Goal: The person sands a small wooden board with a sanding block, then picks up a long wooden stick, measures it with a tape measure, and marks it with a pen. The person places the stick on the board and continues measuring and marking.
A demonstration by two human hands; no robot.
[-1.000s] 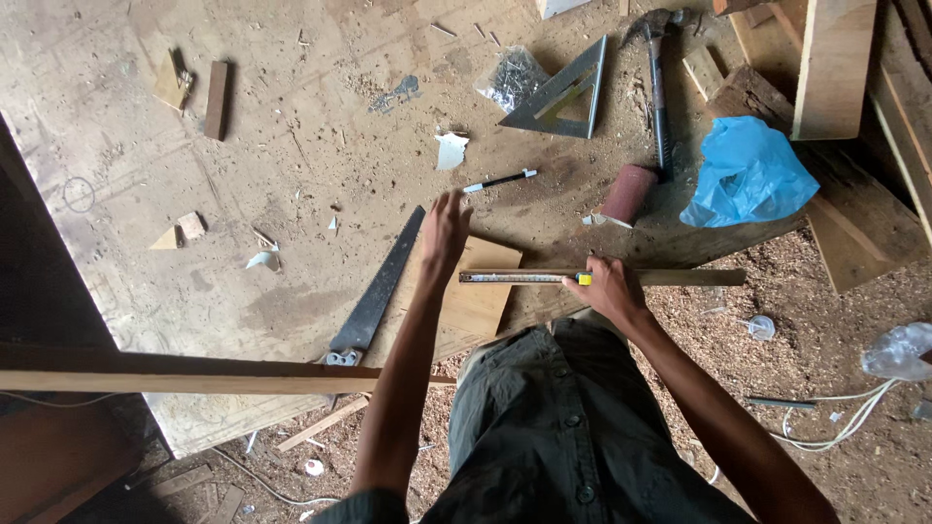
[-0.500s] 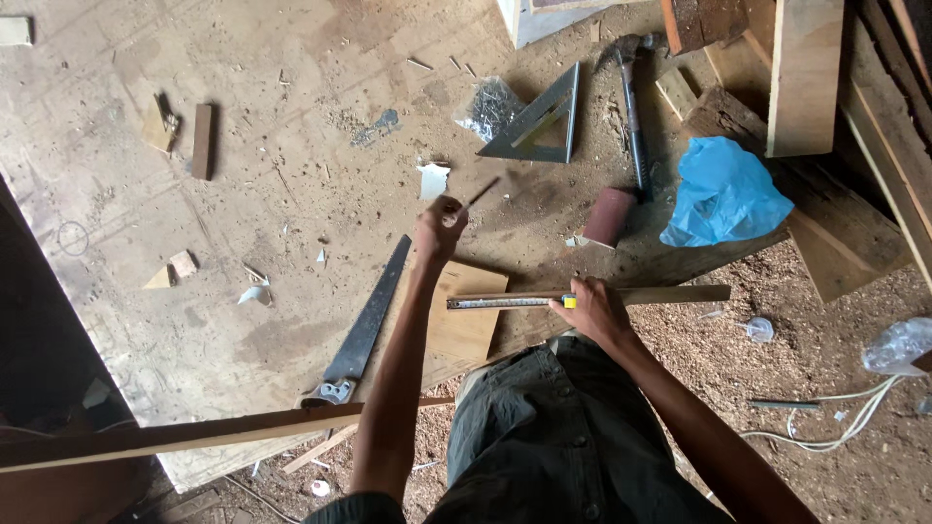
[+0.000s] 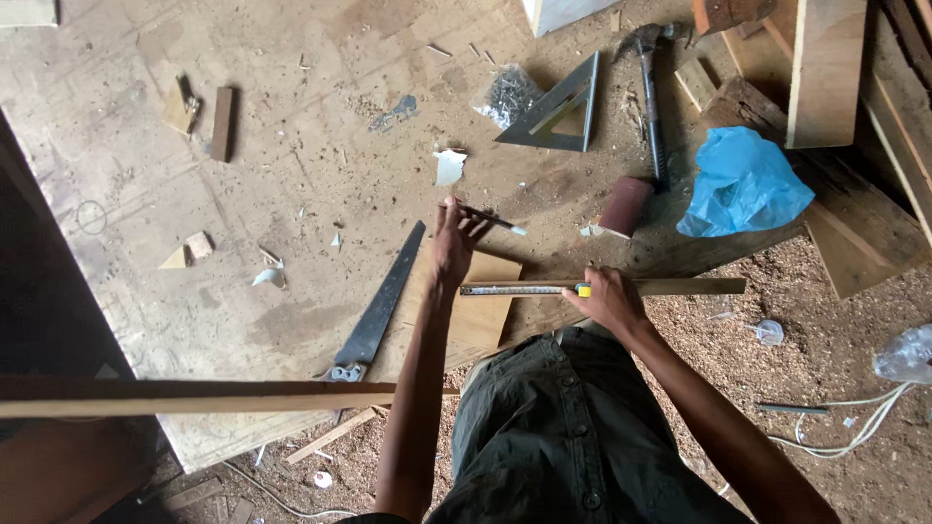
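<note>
Pinching marker (image 3: pixel 482 214): left hand (image 3: pixel 449 250) | gripping strip (image 3: pixel 670 287): right hand (image 3: pixel 610 299) | scuffed plywood board (image 3: pixel 291 146), sawdust floor (image 3: pixel 815 340)

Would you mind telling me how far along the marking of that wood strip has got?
Done: the tape measure lies along the wood strip, pinned by the right hand. In hand: the left hand has the pencil in its grip, above the strip. Left: no mark shows on the strip yet; the handsaw lies untouched.
</note>
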